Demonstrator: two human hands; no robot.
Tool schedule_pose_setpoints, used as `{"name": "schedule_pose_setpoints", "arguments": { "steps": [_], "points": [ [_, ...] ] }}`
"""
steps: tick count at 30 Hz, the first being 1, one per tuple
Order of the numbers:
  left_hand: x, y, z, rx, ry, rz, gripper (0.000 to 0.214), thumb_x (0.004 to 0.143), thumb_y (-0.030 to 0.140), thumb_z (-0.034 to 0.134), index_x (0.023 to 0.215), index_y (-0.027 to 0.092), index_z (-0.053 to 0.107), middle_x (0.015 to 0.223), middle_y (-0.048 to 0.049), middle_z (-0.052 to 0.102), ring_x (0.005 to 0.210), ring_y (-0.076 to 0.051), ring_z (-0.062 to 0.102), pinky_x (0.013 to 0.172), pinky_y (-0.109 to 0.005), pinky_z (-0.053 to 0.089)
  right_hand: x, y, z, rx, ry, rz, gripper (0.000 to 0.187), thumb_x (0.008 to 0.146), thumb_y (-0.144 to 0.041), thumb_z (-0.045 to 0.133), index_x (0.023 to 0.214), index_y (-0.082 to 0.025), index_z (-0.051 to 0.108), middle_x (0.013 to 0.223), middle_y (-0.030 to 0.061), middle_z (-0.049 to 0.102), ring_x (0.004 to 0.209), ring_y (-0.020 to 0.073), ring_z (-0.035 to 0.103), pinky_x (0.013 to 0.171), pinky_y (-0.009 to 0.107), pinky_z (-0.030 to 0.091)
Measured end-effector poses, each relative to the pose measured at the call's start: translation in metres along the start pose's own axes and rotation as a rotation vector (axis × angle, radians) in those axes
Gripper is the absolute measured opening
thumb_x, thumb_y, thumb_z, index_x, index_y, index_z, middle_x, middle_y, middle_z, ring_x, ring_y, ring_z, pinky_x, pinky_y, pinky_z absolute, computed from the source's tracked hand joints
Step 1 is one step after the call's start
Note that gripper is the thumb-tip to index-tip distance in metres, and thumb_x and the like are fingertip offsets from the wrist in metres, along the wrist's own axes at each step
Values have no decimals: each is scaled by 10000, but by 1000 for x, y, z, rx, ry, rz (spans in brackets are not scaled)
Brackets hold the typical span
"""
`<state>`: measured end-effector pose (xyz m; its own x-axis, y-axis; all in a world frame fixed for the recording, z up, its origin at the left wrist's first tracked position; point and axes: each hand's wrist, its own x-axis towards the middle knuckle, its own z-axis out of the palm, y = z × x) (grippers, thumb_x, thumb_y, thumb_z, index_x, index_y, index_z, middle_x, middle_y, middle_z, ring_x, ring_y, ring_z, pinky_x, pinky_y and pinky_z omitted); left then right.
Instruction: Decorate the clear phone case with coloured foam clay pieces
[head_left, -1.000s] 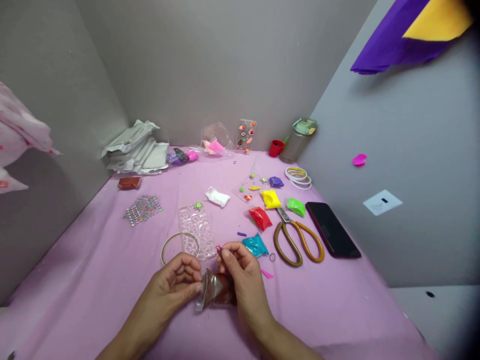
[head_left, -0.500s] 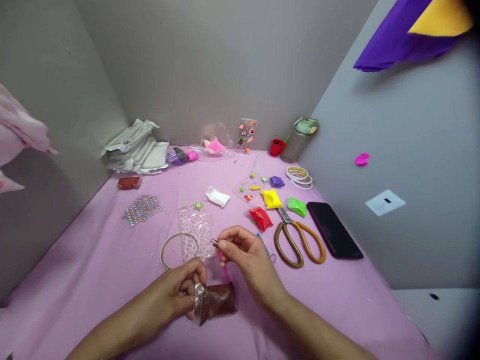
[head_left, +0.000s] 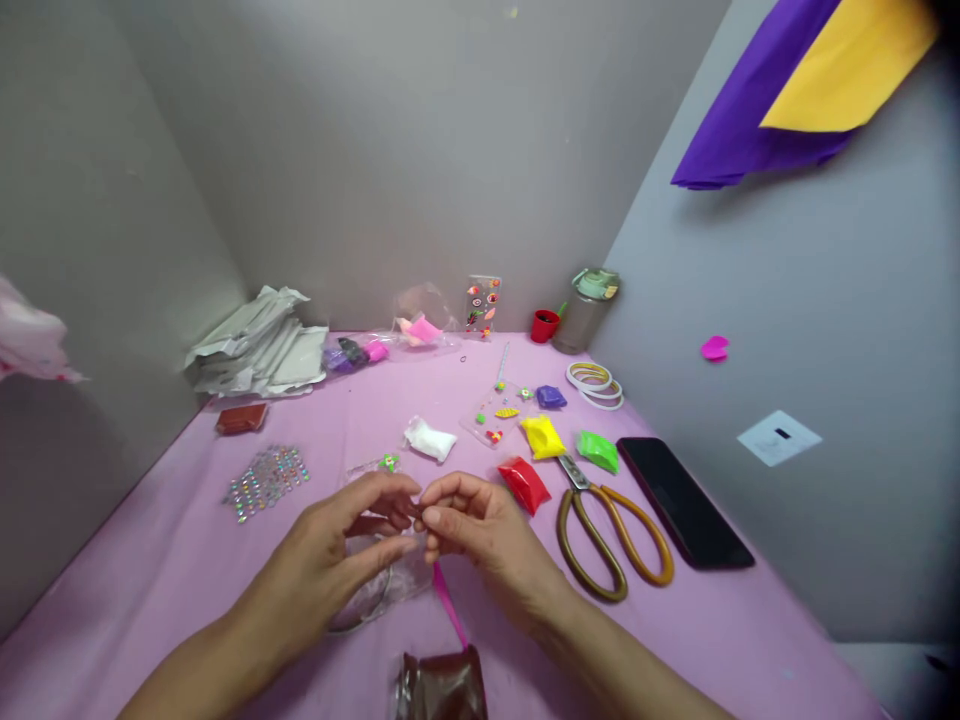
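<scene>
As right hand (head_left: 484,525) pinches, brown packet (head_left: 448,685), illegible card (head_left: 766,440)

The table (head_left: 180,565) carries a brown packet (head_left: 444,688) at six o'clock, scissors (head_left: 578,478) and phone (head_left: 684,502) at three, a bottle (head_left: 586,315) at one and white pouches (head_left: 255,345) at ten.

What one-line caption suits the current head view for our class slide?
Left hand and right hand, close together above a pink tabletop, with a brown packet and scissors nearby.
</scene>
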<state>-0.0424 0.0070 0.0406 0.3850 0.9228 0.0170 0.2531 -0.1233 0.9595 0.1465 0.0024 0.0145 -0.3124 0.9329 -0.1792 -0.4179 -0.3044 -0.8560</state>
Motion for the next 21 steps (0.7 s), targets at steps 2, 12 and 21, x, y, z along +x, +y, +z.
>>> {"name": "schedule_pose_setpoints", "arguments": {
  "steps": [2,12,21],
  "points": [
    [5,-2,5,10,-19,19,151,869,274,668,1014,249,704,984,-27,753,921,-199,729,821,-266,570,0,1,-3,-11,13,-7,339,677,-373,892,829,-151,686,631,-25,666,563,93,609,618,222,497],
    [-8,-25,18,20,171,-36,124,859,336,676,871,277,785,876,-12,796,835,-188,737,729,-200,566,-7,-1,-2,-99,74,-11,334,689,-390,886,778,-141,681,636,-17,656,595,96,589,619,211,476],
    [-8,-24,18,34,210,-49,134,861,343,679,793,266,765,806,-4,757,786,-176,705,684,-190,547,-7,6,-2,-82,53,7,279,720,-335,853,872,-160,697,674,-28,652,612,98,591,637,222,473]
  ]
}}
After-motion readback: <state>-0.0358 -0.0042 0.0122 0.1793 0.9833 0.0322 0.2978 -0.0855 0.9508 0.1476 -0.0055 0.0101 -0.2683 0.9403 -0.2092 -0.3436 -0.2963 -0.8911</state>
